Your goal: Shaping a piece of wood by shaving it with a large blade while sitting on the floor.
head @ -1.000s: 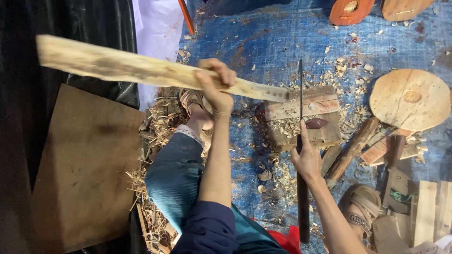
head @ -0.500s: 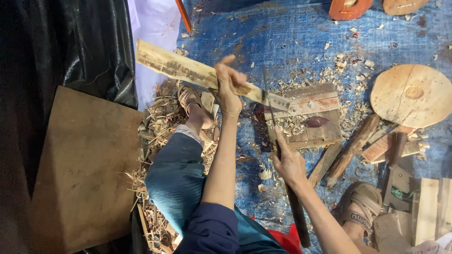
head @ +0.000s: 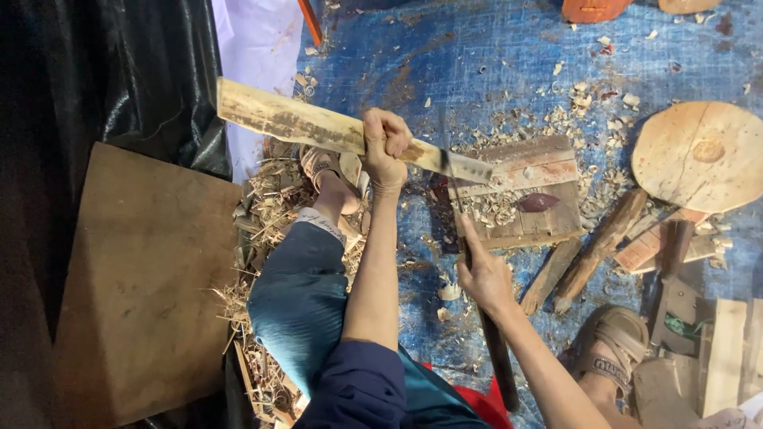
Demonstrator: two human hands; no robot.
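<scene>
- Head view, looking straight down on someone sitting on a blue tarp (head: 493, 56) strewn with wood chips and shavings.
- The left hand (head: 386, 145) is wrapped tight around a long flat wooden slat (head: 318, 127), gripping it roughly midway along. The slat runs from upper left down to the right, and its far end rests on a worn wooden block (head: 548, 206) lying on the tarp.
- The right hand (head: 485, 274) is closed around the dark handle of a long knife (head: 457, 202). The blade points up the picture and meets the slat just to the right of the left hand, close to where the slat lies on the block.
- The knife's handle carries on down past the wrist toward the bottom of the picture.
- A small dark reddish piece (head: 538, 202) sits on the block among curls of shaving.
- To the right, a round wooden disc (head: 703, 155) lies flat, with several rough sticks (head: 600, 246) and offcuts just below it.
- A sandalled foot (head: 616, 345) shows at lower right, another foot (head: 326, 171) under the slat beside the left hand.
- A flat brown board (head: 135, 286) lies at left against black plastic sheeting (head: 103, 71), with a heap of straw-like shavings (head: 262, 214) between the board and the blue-clad knee.
</scene>
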